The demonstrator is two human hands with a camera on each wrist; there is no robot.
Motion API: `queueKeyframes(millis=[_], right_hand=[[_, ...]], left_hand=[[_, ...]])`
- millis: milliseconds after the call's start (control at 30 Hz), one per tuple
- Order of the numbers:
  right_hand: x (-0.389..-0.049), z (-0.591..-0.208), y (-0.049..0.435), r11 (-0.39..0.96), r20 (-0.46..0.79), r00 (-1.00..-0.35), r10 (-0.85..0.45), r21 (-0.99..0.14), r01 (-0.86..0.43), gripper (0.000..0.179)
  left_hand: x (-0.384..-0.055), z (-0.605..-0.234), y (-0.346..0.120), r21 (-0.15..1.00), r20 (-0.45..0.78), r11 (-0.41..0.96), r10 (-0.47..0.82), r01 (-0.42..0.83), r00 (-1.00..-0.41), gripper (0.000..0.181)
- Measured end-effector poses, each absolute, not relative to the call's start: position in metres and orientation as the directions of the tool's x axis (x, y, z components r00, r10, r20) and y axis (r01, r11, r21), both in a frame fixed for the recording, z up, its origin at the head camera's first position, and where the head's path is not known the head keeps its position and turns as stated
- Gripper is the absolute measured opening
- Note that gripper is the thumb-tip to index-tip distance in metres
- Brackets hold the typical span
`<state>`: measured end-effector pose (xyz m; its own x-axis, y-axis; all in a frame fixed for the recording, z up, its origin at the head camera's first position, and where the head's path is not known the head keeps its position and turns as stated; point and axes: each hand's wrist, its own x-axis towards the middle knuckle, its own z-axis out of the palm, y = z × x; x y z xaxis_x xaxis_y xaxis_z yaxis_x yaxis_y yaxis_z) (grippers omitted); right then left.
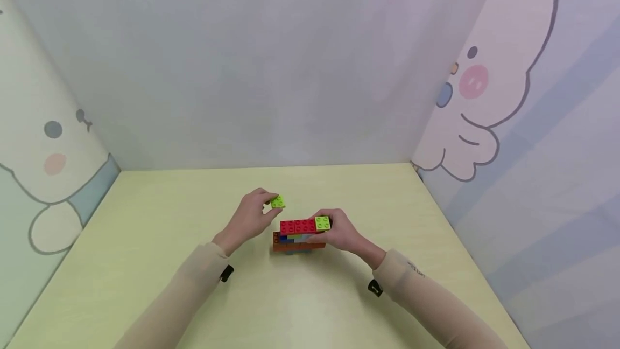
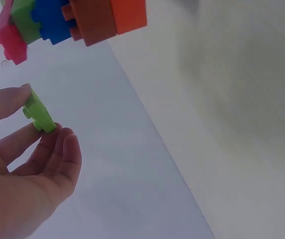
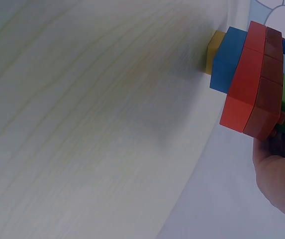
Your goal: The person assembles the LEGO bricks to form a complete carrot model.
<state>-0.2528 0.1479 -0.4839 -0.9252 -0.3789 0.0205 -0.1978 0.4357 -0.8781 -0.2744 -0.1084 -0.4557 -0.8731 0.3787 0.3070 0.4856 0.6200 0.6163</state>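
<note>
A small lime-green toy brick (image 1: 277, 202) is pinched between the thumb and fingertips of my left hand (image 1: 249, 215). In the left wrist view this brick (image 2: 39, 112) looks thin, with its studs turned to the side. My right hand (image 1: 342, 230) grips the right end of a built block of toy bricks (image 1: 297, 226). Red bricks and one lime-green brick (image 1: 322, 223) form its top row. Below come blue, green and brown layers, and the right wrist view shows a blue brick (image 3: 228, 59) and a yellow brick (image 3: 214, 52) underneath. The left hand's brick is apart from the block.
A pale yellow wood-grain table (image 1: 300, 295) lies under both hands. Grey-white curtain walls (image 1: 266, 69) stand behind and at the sides, with cartoon animals (image 1: 479, 79) printed on them. Dark clips (image 1: 375, 287) hang by each wrist.
</note>
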Motion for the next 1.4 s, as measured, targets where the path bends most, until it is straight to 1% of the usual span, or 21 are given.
queueKeyframes(millis=[67, 200, 300, 433, 533, 700, 767, 1133, 1233, 1400], right_hand=[[-0.253, -0.484, 0.148, 0.436, 0.016, -0.924, -0.382, -0.879, -0.195, 0.036], [-0.252, -0.483, 0.146, 0.455, -0.010, -0.930, -0.367, -0.874, -0.171, 0.036], [-0.249, -0.479, 0.145, 0.464, -0.022, -0.935, -0.355, -0.872, -0.155, 0.036], [-0.240, -0.460, 0.142, 0.449, -0.006, -0.929, -0.369, -0.877, -0.173, 0.034], [-0.239, -0.456, 0.141, 0.448, 0.003, -0.928, -0.373, -0.875, -0.183, 0.033], [-0.250, -0.478, 0.145, 0.455, -0.012, -0.936, -0.352, -0.876, -0.160, 0.035], [-0.251, -0.481, 0.146, 0.445, -0.011, -0.934, -0.356, -0.881, -0.160, 0.035], [-0.250, -0.486, 0.149, 0.426, -0.006, -0.931, -0.366, -0.890, -0.162, 0.035], [-0.249, -0.484, 0.148, 0.426, 0.013, -0.928, -0.372, -0.886, -0.183, 0.035], [-0.241, -0.464, 0.143, 0.412, 0.043, -0.925, -0.379, -0.887, -0.210, 0.031]], left_hand=[[-0.270, -0.453, -0.110, 0.648, 0.316, 0.582, 0.382, 0.491, -0.869, 0.032], [-0.261, -0.451, -0.114, 0.694, 0.294, 0.540, 0.392, 0.476, -0.872, 0.030], [-0.256, -0.450, -0.117, 0.714, 0.257, 0.533, 0.404, 0.454, -0.878, 0.030], [-0.248, -0.448, -0.119, 0.727, 0.218, 0.536, 0.413, 0.430, -0.884, 0.032], [-0.243, -0.447, -0.119, 0.728, 0.222, 0.524, 0.431, 0.442, -0.875, 0.034], [-0.241, -0.448, -0.119, 0.723, 0.263, 0.477, 0.478, 0.499, -0.838, 0.037], [-0.241, -0.450, -0.118, 0.718, 0.278, 0.463, 0.495, 0.521, -0.823, 0.036], [-0.241, -0.450, -0.113, 0.662, 0.294, 0.483, 0.536, 0.572, -0.792, 0.032], [-0.241, -0.449, -0.111, 0.664, 0.296, 0.483, 0.532, 0.571, -0.793, 0.032], [-0.242, -0.448, -0.110, 0.655, 0.299, 0.497, 0.521, 0.569, -0.800, 0.033]])
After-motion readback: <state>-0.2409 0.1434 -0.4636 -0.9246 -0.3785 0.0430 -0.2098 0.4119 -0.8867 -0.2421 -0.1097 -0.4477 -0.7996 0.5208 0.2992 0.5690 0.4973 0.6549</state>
